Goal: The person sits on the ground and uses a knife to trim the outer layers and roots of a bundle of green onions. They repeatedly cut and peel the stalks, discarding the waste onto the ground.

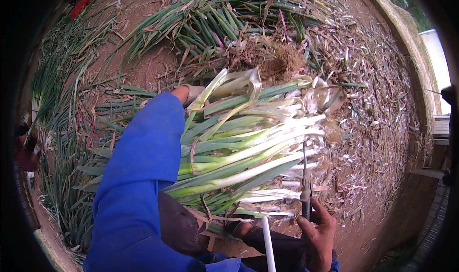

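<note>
A heap of large green onions (pixel 251 146) lies before me, white stalk ends pointing right and green leaves left. My left hand (pixel 192 93), seemingly in a pale glove, reaches into the far side of this heap. Leaves and my blue sleeve (pixel 143 157) partly cover it, so its grip is hidden. In my right hand (pixel 317 223), bare and low at the right, is a knife (pixel 305 186) with a dark handle and a narrow blade. The blade points away from me, over the white stalk ends near their roots (pixel 330 132).
More green onions (pixel 222 21) lie beyond the heap, with a brown root clump (pixel 283 62). Peeled skins (pixel 376 110) litter the ground at right. Onion bundles (pixel 39 93) and another person (pixel 27 152) are at far left. A white rod-like thing (pixel 268 243) stands near my lap.
</note>
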### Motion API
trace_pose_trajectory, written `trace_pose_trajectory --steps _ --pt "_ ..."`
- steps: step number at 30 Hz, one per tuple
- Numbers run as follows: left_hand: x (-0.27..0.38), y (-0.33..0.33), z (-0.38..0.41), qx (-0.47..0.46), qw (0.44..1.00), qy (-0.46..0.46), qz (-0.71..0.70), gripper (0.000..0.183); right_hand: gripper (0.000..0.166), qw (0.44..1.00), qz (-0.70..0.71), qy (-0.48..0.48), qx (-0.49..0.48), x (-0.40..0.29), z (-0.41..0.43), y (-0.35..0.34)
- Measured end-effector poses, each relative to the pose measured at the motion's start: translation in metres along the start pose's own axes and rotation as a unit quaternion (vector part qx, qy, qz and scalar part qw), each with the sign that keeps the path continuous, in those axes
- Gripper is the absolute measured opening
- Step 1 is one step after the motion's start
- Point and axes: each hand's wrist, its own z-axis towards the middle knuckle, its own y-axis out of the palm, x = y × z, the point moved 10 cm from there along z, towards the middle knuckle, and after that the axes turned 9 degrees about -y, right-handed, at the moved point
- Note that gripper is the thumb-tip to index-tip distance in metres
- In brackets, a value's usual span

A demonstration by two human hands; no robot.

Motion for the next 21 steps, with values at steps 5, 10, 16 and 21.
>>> trace_pose_trajectory --steps 5,10,16,21 --pt "-0.007 0.01 0.016 -0.008 1.0 0.018 -0.007 0.023 0.065 1.0 -0.009 0.005 0.01 -0.008 0.001 0.002" --pt "-0.009 -0.014 0.001 0.09 0.964 0.21 0.133 0.015 0.063 1.0 -0.021 -0.016 -0.006 -0.025 0.0 0.005" --pt "0.07 0.019 -0.107 0.289 0.896 0.205 0.268 0.027 0.06 0.998 -0.062 0.018 0.004 -0.029 -0.014 0.005" --pt "0.083 -0.033 -0.191 0.469 0.789 0.144 0.371 0.021 0.061 0.995 -0.08 -0.054 0.003 -0.032 -0.013 0.01"
